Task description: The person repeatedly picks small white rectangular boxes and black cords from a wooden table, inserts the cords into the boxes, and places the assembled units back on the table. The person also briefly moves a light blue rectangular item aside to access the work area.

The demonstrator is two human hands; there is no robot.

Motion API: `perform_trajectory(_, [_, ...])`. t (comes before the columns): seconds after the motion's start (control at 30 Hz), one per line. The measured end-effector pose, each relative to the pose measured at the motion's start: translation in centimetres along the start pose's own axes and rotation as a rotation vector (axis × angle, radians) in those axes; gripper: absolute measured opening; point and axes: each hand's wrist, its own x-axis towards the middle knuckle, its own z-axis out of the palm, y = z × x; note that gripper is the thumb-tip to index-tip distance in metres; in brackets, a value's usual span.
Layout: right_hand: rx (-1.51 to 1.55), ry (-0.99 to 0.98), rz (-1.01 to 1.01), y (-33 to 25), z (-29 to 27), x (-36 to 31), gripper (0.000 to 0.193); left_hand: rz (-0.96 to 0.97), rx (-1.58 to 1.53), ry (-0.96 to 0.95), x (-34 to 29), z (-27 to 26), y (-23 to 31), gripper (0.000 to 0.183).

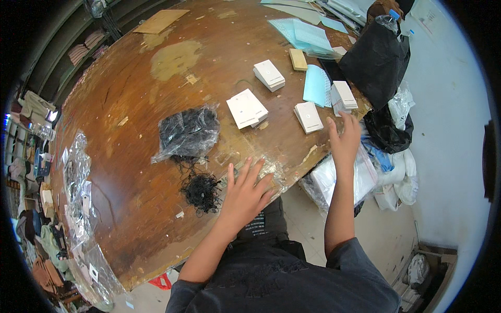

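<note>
My left hand (243, 192) rests palm down at the near edge of the wooden table, its fingers spread and holding nothing. Just left of it lies a tangle of thin black strings (201, 193). My right hand (345, 140) reaches to the table's right edge, fingers apart, tips close to a stack of white cards (344, 96). Whether they touch the cards I cannot tell. Nearby are more white card stacks: a small one (308, 118), a wider one (247, 108) and one farther back (269, 74).
A clear plastic bag of black material (189, 130) lies left of the cards. Light blue sheets (316, 86) and a yellowish block (298, 59) are behind them. A black bag (378, 60) stands at the right edge, wrapped packages (344, 177) below. Clear plastic (78, 188) lines the left edge.
</note>
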Motion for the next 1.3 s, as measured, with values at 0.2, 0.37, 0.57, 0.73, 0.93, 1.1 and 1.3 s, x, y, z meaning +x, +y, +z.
perform_trajectory(0.2, [0.192, -0.113, -0.148, -4.4, 3.8, 1.4, 0.036, -0.003, 0.016, 0.028, -0.2, 0.6, -0.3, 0.035])
perform_trajectory(0.37, [0.104, -0.223, -0.169, -9.1, 9.8, 6.0, 0.044, -0.015, 0.059, 0.062, -0.4, 0.8, -1.3, 0.034])
perform_trajectory(0.57, [-0.082, -0.480, -0.107, -10.5, 13.0, 9.4, 0.040, 0.005, 0.027, 0.123, -0.7, 1.0, -1.6, 0.028])
perform_trajectory(0.73, [-0.054, -0.462, -0.099, -9.7, 14.0, 9.5, 0.039, -0.005, 0.008, 0.164, -0.8, 1.0, -1.8, 0.027])
perform_trajectory(0.93, [0.049, -0.348, -0.133, -8.5, 13.9, 10.6, 0.045, -0.006, 0.005, 0.247, -0.7, -0.1, -1.5, 0.026])
perform_trajectory(1.1, [0.404, -0.289, -0.014, -12.1, 6.8, 7.9, 0.047, -0.211, -0.429, 0.418, -1.8, -2.6, -1.8, 0.051])
perform_trajectory(1.3, [0.782, -0.564, -0.585, -23.4, -1.5, -10.3, 0.060, -0.381, -1.592, 0.777, -7.6, -4.7, -1.9, 0.077])
